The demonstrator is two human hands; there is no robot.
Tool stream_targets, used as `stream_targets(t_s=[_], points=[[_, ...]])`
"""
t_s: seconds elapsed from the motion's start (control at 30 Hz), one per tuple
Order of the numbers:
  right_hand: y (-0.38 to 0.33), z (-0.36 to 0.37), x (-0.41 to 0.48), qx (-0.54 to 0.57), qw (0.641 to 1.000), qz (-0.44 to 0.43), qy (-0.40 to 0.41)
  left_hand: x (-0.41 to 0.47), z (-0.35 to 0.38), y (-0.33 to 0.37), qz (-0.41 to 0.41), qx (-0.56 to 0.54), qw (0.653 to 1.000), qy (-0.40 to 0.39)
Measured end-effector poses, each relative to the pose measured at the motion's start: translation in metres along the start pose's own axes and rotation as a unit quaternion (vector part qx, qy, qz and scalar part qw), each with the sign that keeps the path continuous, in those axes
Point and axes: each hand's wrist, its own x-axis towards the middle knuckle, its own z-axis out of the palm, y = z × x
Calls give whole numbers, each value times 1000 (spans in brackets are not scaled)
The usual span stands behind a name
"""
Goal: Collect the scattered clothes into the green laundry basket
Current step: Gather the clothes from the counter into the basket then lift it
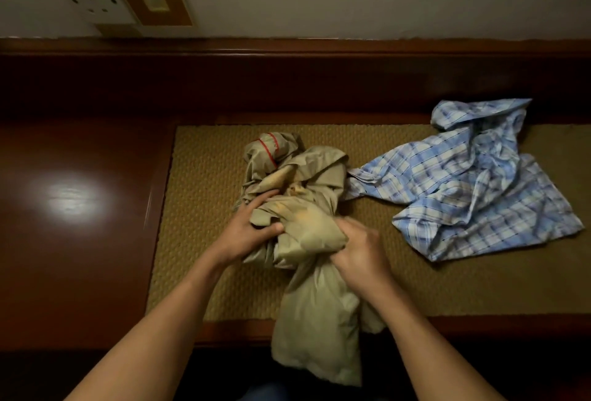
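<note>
Gripping the khaki garment (307,234) with left hand (246,234) and right hand (358,250), fingers (267,197) curled into cloth — blue checked shirt (473,183) just right of them.

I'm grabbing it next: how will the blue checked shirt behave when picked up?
Probably floppy: the blue checked shirt lies crumpled in soft folds on the woven mat. Likely light, thin fabric. Loose ends may dangle and trail when lifted.

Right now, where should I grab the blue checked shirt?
Probably the bunched ridge at the middle of the blue checked shirt, coming from above: folds stand up there, while its edges lie flat on the woven mat.
</note>
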Motion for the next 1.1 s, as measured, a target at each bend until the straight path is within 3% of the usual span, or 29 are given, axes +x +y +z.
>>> stream_targets(t_s=[0.1,0.17,0.23,0.33,0.5,0.57,0.7,0.77,0.83,0.9,0.97,1.1], points=[[-35,0,27,26,992,-59,111,-11,-3,7,-4,-93,996,8],[-50,11,45,18,989,-77,127,-16,-1,7,-24,-115,993,31],[-59,25,61,-7,994,-77,76,-21,-2,4,-43,-156,985,55],[-61,44,87,-43,996,-53,-65,-27,-8,3,-72,-243,963,88],[-46,63,114,-174,964,-58,-192,-33,-30,8,-89,-221,930,281],[-42,70,114,-197,952,-66,-226,-32,-39,16,-61,-213,942,252],[-39,71,115,-216,924,-66,-310,-2,-47,28,-54,-55,987,140],[-41,55,120,-228,906,-58,-351,9,-41,17,-38,37,992,113],[-48,39,122,-317,884,-92,-331,11,-31,-1,-81,121,986,80],[-63,29,125,-403,869,-145,-246,12,-22,-14,-142,225,963,52],[-77,32,145,-404,874,-167,-214,15,-19,-17,-152,296,941,54],[-80,61,191,-379,847,-105,-357,17,-17,-19,-158,335,927,58]])
